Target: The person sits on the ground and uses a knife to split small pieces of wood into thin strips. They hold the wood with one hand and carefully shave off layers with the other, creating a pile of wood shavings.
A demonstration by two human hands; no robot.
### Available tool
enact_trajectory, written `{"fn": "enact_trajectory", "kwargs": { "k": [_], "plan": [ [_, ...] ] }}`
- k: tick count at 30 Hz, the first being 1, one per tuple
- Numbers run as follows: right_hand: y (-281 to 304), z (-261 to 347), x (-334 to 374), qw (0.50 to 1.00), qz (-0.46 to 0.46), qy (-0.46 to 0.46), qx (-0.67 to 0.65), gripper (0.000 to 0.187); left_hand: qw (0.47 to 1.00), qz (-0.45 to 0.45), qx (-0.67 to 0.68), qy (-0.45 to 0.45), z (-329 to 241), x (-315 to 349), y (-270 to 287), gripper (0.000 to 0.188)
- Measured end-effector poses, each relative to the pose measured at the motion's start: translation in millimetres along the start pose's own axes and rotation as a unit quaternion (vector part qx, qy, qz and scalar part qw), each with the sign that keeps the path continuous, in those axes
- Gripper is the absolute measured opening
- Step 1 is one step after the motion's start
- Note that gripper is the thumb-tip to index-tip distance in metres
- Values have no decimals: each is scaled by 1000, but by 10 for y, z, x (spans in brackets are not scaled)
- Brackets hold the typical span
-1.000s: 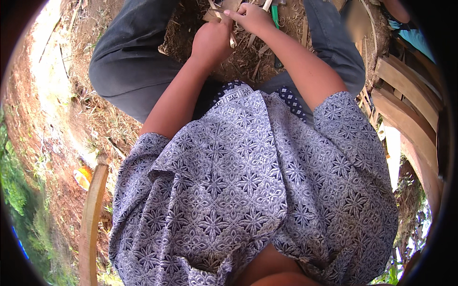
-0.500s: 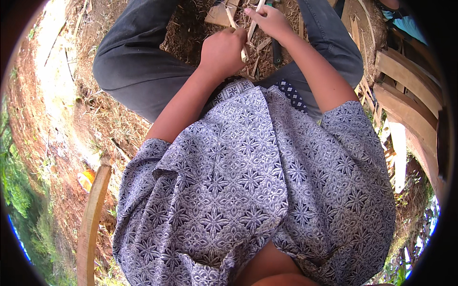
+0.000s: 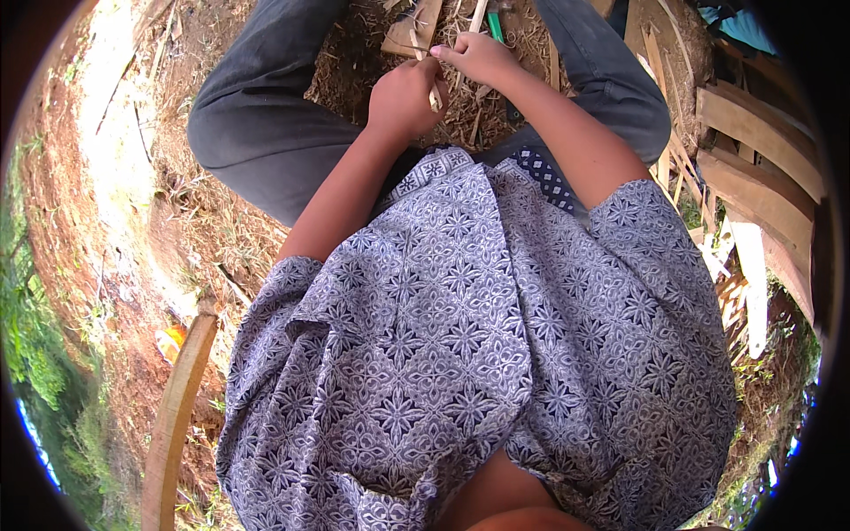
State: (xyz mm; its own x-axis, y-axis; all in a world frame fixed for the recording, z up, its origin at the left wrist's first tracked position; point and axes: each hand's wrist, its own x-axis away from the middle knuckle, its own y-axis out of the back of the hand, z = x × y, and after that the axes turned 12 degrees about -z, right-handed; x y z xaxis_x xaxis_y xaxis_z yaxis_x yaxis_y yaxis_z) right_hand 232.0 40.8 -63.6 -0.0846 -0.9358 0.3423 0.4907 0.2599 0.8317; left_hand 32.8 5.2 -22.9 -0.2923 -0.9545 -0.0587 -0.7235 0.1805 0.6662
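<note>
My left hand (image 3: pixel 403 99) is closed around a thin pale wooden stick (image 3: pixel 436 97), whose ends show above and below the fist. My right hand (image 3: pixel 482 62) is just to the right, fingers curled, its thumb and fingertip touching or nearly touching the left hand at the stick. What the right fingers grip is hidden. A thin dark line (image 3: pixel 409 46) runs left from those fingertips; I cannot make out whether it is a blade or a shaving. Behind the right hand a pale wood strip (image 3: pixel 479 16) slants upward, with a narrow green object (image 3: pixel 495 28) beside it.
A flat wood piece (image 3: pixel 416 28) lies among shavings between my bent legs (image 3: pixel 266 133). Curved wooden boards (image 3: pixel 757 133) are stacked at the right, with loose slats (image 3: pixel 751 274) below. A wooden post (image 3: pixel 177 416) stands at the lower left on brown soil.
Both hands have shifted slightly left, and the right hand has come down against the left. More of the green object shows behind the right hand. The view has shifted a little.
</note>
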Motion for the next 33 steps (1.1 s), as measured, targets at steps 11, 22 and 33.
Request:
{"fn": "enact_trajectory", "kwargs": {
  "k": [11, 22, 33],
  "plan": [
    [-171, -147, -183, 996, -3, -87, 36, 62, 999, -7, 45, -26, -87, 21, -31, 12],
    [176, -114, 65, 999, 19, 35, -3, 65, 999, 11, 9, -32, -103, 53, 5, 15],
    [-5, -39, -1, 999, -43, 12, 28, 63, 998, 29, 0, -52, -94, 19, -4, 17]
  ]
}}
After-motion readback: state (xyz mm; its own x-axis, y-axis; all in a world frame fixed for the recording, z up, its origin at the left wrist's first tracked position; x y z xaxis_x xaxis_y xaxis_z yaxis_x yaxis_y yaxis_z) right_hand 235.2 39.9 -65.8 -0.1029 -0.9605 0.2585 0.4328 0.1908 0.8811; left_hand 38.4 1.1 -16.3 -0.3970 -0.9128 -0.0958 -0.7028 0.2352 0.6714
